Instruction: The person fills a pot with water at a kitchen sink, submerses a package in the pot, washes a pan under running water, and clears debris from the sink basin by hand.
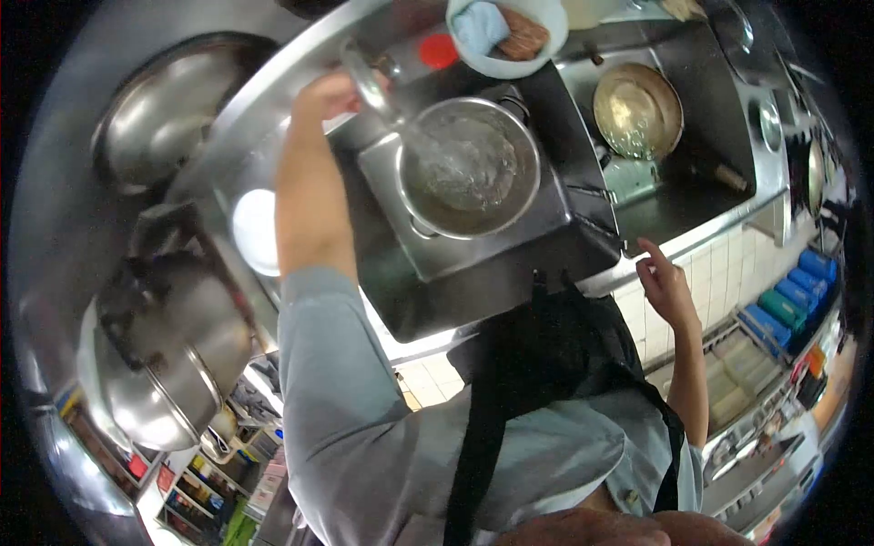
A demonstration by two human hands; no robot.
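My left hand (pixel 330 95) is up at the metal faucet (pixel 369 84), its fingers curled around it and partly hidden by the spout. Water pours from the spout into a steel pot (pixel 531 187) with loop handles. The water in the pot is churning. The pot stands on an overturned-looking steel box or tray (pixel 437 259) in the left sink basin (pixel 391 305). My right hand (pixel 667 287) hangs by the front edge of the sink, holding nothing, with the index finger out and the others loosely bent.
A white bowl (pixel 496 66) with a blue cloth and a brown scrubber sits behind the pot, beside a red lid (pixel 438 52). The right basin (pixel 701 214) holds a round pan (pixel 678 118). Left are a white plate (pixel 256 232) and large steel bowls (pixel 159 414).
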